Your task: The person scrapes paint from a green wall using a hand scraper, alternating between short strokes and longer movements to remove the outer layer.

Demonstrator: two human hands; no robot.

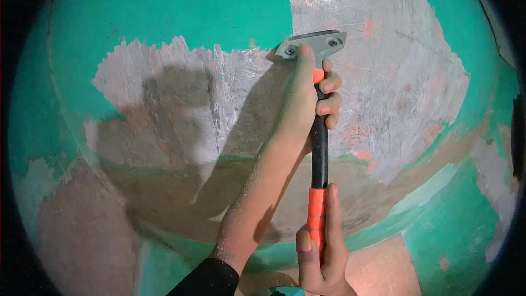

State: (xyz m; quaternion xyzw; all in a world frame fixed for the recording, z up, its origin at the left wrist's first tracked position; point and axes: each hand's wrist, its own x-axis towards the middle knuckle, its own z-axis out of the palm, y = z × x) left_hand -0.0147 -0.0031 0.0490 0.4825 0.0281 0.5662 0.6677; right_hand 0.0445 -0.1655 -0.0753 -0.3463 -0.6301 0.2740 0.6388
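Observation:
A long-handled scraper (319,164) stands upright in front of the wall, with a grey head held by two screws, a black shaft and an orange grip. My left hand (300,96) is wrapped round the shaft just below the head, its thumb laid up against the head. Lower down, my right hand (327,263) grips the orange handle, one finger stretched along it. The blade edge meets the wall at the border between green paint (181,5) and a bare grey patch (383,71). Pale dust speckles my left forearm.
Below the grey patch runs a brownish band (263,197) of wall. More green paint and bare brown patches (87,230) lie at the lower sides. Shadows of my head and arm fall on the left part of the wall.

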